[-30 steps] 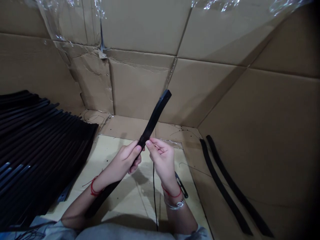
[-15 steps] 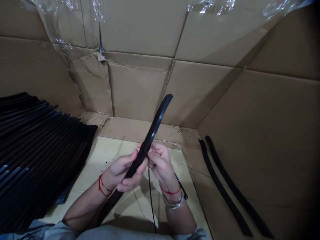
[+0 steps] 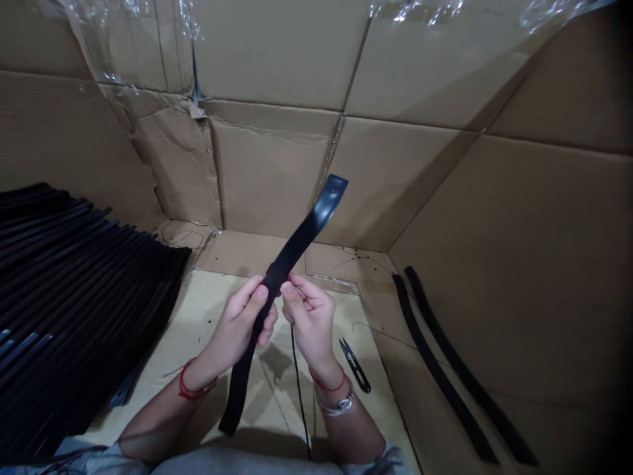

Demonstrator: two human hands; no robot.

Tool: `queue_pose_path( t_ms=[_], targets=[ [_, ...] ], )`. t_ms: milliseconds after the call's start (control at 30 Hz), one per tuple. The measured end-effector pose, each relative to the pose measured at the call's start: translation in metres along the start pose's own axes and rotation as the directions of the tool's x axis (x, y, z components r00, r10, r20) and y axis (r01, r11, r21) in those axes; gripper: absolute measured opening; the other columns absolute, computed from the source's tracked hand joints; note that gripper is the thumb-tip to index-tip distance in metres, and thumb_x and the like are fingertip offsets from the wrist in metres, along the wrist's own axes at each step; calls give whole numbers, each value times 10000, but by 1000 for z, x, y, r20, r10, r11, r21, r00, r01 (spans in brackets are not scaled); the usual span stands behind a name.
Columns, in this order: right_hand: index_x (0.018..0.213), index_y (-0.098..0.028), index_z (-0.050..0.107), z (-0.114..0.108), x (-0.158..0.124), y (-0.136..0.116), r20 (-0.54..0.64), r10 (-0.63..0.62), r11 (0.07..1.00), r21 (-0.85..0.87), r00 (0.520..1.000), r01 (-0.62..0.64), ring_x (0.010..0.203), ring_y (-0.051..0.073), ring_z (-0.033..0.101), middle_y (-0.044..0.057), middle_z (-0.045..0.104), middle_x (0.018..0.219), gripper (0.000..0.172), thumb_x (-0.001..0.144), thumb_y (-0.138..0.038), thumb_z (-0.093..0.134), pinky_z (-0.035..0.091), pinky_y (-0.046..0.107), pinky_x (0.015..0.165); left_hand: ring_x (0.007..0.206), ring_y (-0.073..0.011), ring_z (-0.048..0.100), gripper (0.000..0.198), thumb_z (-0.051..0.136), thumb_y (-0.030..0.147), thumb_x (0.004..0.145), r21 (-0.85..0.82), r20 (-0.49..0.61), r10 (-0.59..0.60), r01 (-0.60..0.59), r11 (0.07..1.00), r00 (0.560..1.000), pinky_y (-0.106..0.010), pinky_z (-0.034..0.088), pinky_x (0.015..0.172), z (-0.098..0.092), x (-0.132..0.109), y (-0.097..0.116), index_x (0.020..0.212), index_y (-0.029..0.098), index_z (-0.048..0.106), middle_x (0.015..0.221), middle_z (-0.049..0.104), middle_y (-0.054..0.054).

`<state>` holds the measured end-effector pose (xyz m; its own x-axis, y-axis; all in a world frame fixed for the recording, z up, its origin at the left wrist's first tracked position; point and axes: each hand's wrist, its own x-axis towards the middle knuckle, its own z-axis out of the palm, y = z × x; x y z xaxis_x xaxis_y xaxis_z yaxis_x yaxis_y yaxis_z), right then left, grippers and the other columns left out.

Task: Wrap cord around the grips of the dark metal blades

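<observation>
A long curved black strip [image 3: 299, 244] is held up at a slant over the pale board, its broad face and a small hole near the upper end now showing. My left hand [image 3: 247, 313] is wrapped round the strip's middle, thumb on the near face. My right hand [image 3: 307, 316] is closed in a pinch at the strip's right edge, just below a raised band across it. A thin black cord [image 3: 299, 389] hangs down from beneath my right hand. Whether its fingers grip the cord or the strip's edge is hard to make out.
Many black strips [image 3: 89, 284] lie stacked at the left. Black thread snips [image 3: 355, 366] lie on the pale board [image 3: 222, 290] right of my right wrist. Two curved black strips [image 3: 440, 376] lie at the right, beside the cardboard wall [image 3: 544, 264]. Loose threads are scattered about.
The held strip has turned to show its broad face and its lower end. My left hand has shifted its hold, and my right hand has moved slightly left, uncovering the snips.
</observation>
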<state>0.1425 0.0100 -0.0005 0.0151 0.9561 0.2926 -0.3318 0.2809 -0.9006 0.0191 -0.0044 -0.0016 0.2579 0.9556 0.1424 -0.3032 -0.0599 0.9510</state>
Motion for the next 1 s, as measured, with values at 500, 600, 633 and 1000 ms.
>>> queue_pose_path(
  t_ms=[500,600,633,1000],
  targets=[
    [857,-151,750,-3,8,-8,4,52,994,-93,999,-51,460,91,465,-7,580,561,265,731,-384,764,378,199,396,455,-76,454,249,406,426,966,470,48,102,-112,875,994,-179,354,452,-2,4,0,1011,196,488,580,490,62],
    [812,-137,743,-8,9,-6,36,90,995,-46,995,-89,388,35,232,-65,442,472,249,732,-371,769,169,185,346,392,-60,443,274,393,454,966,277,89,-3,-21,960,996,-159,335,382,-2,3,4,996,195,476,586,497,64],
    [804,-135,739,-10,9,-6,57,102,995,-16,993,-102,391,26,189,-74,423,469,240,731,-361,772,133,187,354,382,-54,443,268,409,453,962,198,114,-33,10,980,993,-149,334,369,-4,3,6,998,195,473,592,500,64],
    [1016,-139,686,-15,9,-11,243,203,978,4,949,-210,380,30,217,-33,565,521,392,770,-439,739,115,193,369,258,-35,275,326,470,515,917,-383,638,-87,413,826,765,-136,328,258,-24,17,-15,893,191,501,481,429,81]
  ],
)
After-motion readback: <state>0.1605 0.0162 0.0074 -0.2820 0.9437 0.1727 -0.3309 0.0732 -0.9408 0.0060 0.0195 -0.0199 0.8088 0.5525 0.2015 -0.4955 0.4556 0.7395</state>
